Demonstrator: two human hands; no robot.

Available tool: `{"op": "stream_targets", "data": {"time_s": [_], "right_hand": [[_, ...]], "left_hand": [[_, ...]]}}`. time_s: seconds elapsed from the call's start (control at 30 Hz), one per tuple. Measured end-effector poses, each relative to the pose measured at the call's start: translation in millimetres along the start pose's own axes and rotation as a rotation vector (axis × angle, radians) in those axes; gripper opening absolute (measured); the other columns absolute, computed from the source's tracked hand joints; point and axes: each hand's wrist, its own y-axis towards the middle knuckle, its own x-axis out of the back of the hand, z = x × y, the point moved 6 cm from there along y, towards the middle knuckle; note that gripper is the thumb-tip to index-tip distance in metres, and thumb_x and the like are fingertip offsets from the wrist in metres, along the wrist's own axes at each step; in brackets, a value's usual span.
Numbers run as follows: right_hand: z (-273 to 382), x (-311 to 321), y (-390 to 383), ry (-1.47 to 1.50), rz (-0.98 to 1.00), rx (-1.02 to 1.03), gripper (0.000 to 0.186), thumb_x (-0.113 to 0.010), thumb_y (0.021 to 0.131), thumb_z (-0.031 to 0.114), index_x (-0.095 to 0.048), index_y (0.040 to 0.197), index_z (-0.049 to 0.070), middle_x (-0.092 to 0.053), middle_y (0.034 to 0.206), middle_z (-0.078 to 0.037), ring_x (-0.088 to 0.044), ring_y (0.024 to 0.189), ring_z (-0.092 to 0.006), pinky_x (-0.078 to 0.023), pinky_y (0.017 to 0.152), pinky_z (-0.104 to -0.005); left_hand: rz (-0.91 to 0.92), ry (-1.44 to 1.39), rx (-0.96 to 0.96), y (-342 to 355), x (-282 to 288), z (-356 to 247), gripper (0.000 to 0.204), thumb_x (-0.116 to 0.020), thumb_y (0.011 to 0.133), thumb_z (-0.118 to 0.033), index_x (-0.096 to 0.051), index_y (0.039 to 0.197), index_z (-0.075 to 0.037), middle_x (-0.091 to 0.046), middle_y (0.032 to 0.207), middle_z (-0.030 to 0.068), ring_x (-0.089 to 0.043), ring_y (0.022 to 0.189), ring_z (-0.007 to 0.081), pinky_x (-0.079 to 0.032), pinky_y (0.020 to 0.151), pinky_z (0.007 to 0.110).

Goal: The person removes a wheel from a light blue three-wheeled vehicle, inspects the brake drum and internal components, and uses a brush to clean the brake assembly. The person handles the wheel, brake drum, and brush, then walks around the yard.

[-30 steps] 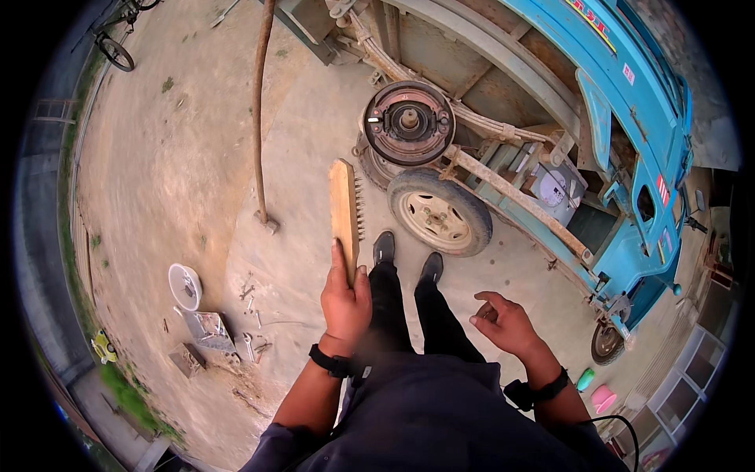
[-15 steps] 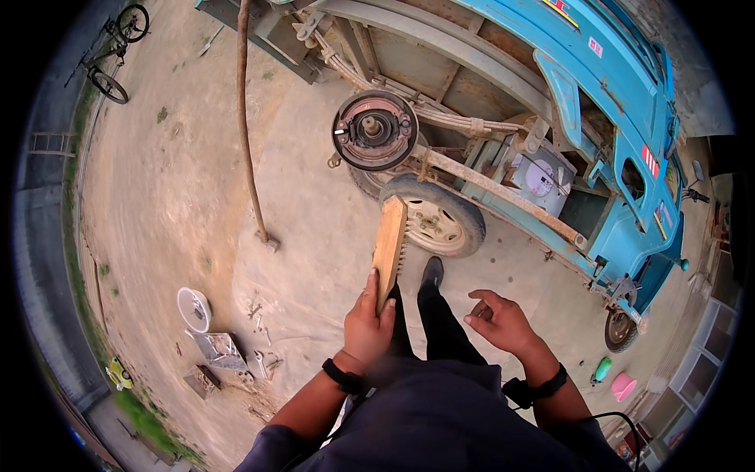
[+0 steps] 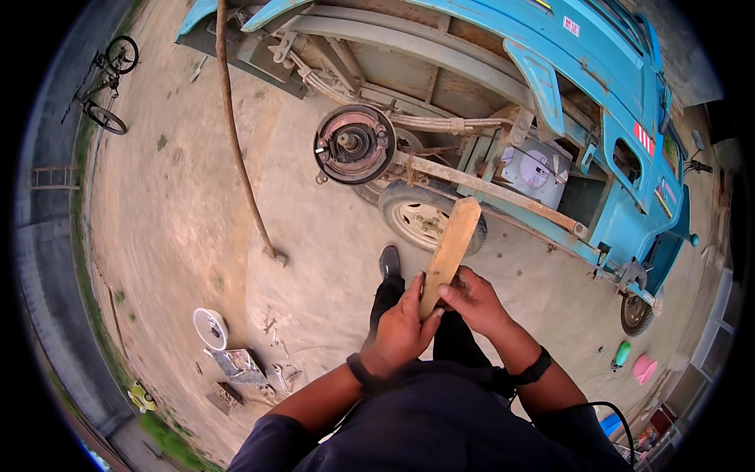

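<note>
A long wooden brush (image 3: 451, 252) points up and away in front of my body, its flat bare back facing me and its bristles out of sight. My left hand (image 3: 401, 329) is closed around its lower left side. From the right, my right hand (image 3: 476, 302) grips the lower part, thumb lying on the wood. Beyond the brush lies a loose wheel with a tyre (image 3: 414, 222), partly covered by it. Further off, an exposed brake assembly (image 3: 355, 145) with pinkish shoes and a central shaft sits at the axle of a blue three-wheeled truck (image 3: 621, 86).
A long wooden pole (image 3: 237, 149) ends on the ground left of the truck. Lower left are a white basin (image 3: 211, 329), a tool tray (image 3: 240, 367) and loose wrenches (image 3: 281, 377). A pink bucket (image 3: 644, 369) and green bottle (image 3: 622, 354) stand right. A bicycle (image 3: 106, 84) is far left.
The brush has swung right and turned, so its bristles no longer show. My right hand, free before, has come in and taken hold of it. My view and feet have shifted.
</note>
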Motion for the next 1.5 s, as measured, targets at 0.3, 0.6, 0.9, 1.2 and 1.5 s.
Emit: {"op": "stream_targets", "data": {"time_s": [0.3,0.6,0.9,1.2,1.5], "right_hand": [[6.6,-3.4,8.5,0.233,-0.029,-0.094,0.041,-0.07,0.094,0.013,-0.053,0.13,0.002,-0.066,0.115,-0.007,-0.064,0.101,-0.0139,-0.055,0.08,-0.0299],[27.0,-12.3,12.0,0.341,0.038,-0.043,0.046,-0.073,0.093,0.014,-0.051,0.131,0.002,-0.063,0.119,-0.008,-0.063,0.106,-0.0168,-0.053,0.089,-0.0321],[44.0,-7.5,23.7,0.174,-0.013,0.012,0.045,-0.071,0.093,0.012,-0.053,0.131,-0.001,-0.067,0.106,-0.006,-0.064,0.097,-0.0146,-0.052,0.085,-0.0306],[27.6,35.0,-0.3,0.074,-0.05,-0.106,0.048,-0.064,0.099,0.018,-0.044,0.14,0.003,-0.062,0.102,-0.01,-0.066,0.085,-0.0186,-0.054,0.076,-0.0321],[11.0,56.2,-11.1,0.101,-0.114,-0.129,0.042,-0.065,0.096,0.01,-0.048,0.134,0.003,-0.064,0.094,-0.007,-0.067,0.077,-0.0146,-0.053,0.069,-0.0277]], "left_hand": [[0.089,0.09,-0.033,12.5,-0.3,-0.1,0.079,-0.077,0.082,-0.016,-0.036,0.146,0.005,-0.061,0.13,0.024,-0.069,0.103,0.0362,-0.058,0.084,0.039],[0.054,0.037,0.006,15.8,8.5,1.1,0.081,-0.079,0.083,-0.021,-0.034,0.147,0.002,-0.067,0.115,0.0239,-0.07,0.093,0.0388,-0.058,0.078,0.043],[0.081,-0.285,0.344,33.8,11.1,6.8,0.056,-0.066,0.096,-0.02,-0.038,0.139,0.004,-0.069,0.106,0.0195,-0.071,0.092,0.0285,-0.057,0.08,0.038],[-0.238,-0.658,0.409,155.1,32.0,4.9,0.027,-0.057,0.102,-0.017,-0.044,0.119,0.0,-0.058,0.084,0.006,-0.058,0.054,0.011,-0.049,0.046,0.026],[-0.265,-0.656,0.43,157.4,20.1,19.2,0.026,-0.057,0.102,-0.019,-0.046,0.115,0.0,-0.057,0.081,0.0059,-0.057,0.052,0.0117,-0.048,0.045,0.027]]}}
